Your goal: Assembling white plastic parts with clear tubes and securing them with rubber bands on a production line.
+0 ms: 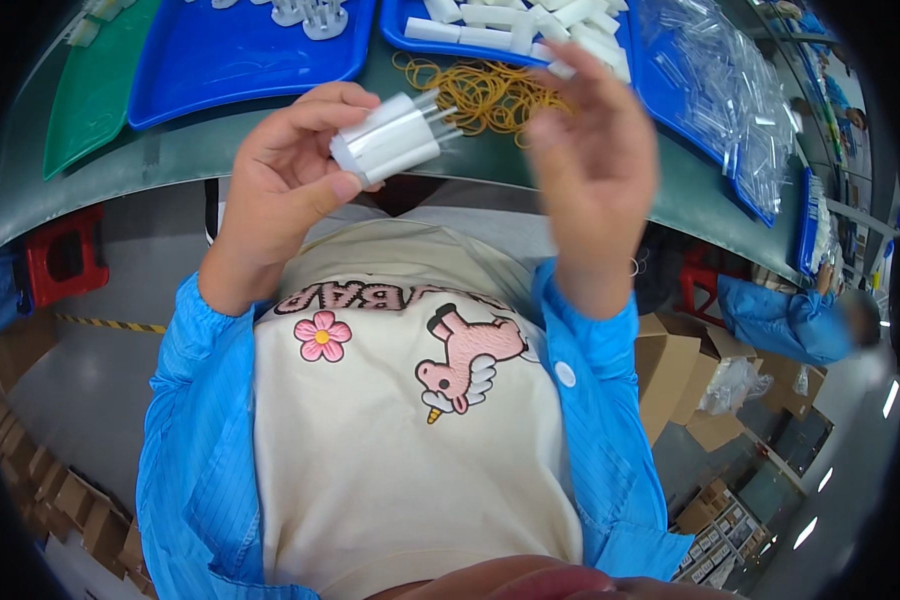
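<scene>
My left hand [295, 150] is closed around a white bundle of block-like pieces [395, 138], held tilted above the table's near edge. Several clear thin tubes [444, 115] stick out of its right end. Raised to the right, apart from the bundle, is my right hand [605, 165]; motion smears its fingers, so whether they hold anything is unclear. Behind and between the hands lies a heap of yellowish rubber bands [475, 88]. Just beyond it, white blocks [490, 17] fill a blue tray [420, 49].
A blue tray [240, 70] with white pronged pieces [320, 18] lies left, beside a green tray [90, 105]. Clear tubes [735, 85] fill another tray at right. A co-worker in a blue sleeve [775, 315] is farther right. Cardboard boxes [665, 375] and a red stool [68, 258] stand below.
</scene>
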`<state>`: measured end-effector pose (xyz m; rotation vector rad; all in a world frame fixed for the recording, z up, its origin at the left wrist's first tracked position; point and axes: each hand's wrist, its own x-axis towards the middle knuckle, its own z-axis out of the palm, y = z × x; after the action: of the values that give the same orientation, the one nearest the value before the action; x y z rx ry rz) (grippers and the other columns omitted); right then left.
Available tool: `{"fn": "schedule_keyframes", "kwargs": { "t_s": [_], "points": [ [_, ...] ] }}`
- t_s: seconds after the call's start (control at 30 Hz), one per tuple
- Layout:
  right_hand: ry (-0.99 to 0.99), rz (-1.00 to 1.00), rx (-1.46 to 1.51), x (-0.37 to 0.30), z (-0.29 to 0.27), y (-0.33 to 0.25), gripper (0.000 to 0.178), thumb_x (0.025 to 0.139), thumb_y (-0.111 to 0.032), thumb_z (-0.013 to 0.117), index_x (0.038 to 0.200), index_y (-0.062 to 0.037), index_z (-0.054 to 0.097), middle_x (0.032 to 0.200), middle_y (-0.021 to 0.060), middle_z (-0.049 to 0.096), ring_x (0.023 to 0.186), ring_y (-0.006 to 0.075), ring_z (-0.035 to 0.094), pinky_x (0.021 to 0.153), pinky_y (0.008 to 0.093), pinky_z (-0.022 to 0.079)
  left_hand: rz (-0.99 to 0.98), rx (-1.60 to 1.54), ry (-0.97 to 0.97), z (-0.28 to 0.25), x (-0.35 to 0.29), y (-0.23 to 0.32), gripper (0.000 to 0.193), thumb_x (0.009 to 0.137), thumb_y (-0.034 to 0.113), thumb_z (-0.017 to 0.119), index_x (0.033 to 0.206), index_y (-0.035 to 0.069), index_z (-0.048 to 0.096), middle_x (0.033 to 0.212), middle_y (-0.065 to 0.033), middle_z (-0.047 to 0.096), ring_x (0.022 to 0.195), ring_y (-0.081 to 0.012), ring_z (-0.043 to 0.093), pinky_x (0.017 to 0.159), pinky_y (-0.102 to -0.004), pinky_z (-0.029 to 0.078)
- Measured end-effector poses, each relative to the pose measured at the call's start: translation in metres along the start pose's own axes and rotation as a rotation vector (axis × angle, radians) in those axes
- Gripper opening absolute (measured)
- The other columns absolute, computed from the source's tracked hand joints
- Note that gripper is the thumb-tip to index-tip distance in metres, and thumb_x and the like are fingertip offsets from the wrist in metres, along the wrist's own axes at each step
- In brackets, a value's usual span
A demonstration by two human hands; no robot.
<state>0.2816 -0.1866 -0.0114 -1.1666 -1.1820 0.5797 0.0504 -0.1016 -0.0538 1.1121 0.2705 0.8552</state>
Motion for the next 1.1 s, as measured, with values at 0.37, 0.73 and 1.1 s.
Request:
{"fn": "schedule_keyframes", "kwargs": {
  "t_s": [0.37, 0.73, 1.1],
  "points": [
    [-0.103, -0.324, -1.476, 0.107, -0.185, 0.067, 0.035, 0.076, -0.014, 0.075, 0.110, -0.0082, 0.069, 0.100, 0.0172, 0.070, 0.090, 0.0391, 0.064, 0.081, 0.0446, 0.050, -0.161, -0.092, 0.151, 0.003, -0.008, 0.015, 0.057, 0.088, 0.016, 0.067, 0.139, 0.005, 0.045, 0.140, -0.0198, 0.050, 0.106, -0.0253, 0.065, 0.081, -0.0293, 0.057],
    [0.242, 0.094, -0.328, 0.068, -0.136, 0.027, 0.036, 0.086, -0.002, 0.066, 0.121, 0.0028, 0.059, 0.103, 0.0180, 0.067, 0.083, 0.0196, 0.067, 0.066, 0.0269, 0.055, -0.108, -0.018, 0.092, 0.008, -0.010, 0.019, 0.038, 0.088, 0.017, 0.071, 0.123, 0.009, 0.060, 0.141, -0.0191, 0.048, 0.116, -0.0264, 0.060, 0.084, -0.0327, 0.057],
    [-0.011, 0.132, 0.385, -0.013, -0.024, 0.008, 0.030, 0.087, 0.004, 0.063, 0.117, 0.0045, 0.057, 0.109, 0.0220, 0.066, 0.088, 0.0250, 0.069, 0.068, 0.0297, 0.058, -0.122, 0.010, 0.062, 0.017, 0.003, 0.018, 0.044, 0.081, 0.005, 0.073, 0.123, 0.002, 0.059, 0.137, -0.0200, 0.051, 0.119, -0.0258, 0.057, 0.097, -0.0373, 0.052]
  ]
}}
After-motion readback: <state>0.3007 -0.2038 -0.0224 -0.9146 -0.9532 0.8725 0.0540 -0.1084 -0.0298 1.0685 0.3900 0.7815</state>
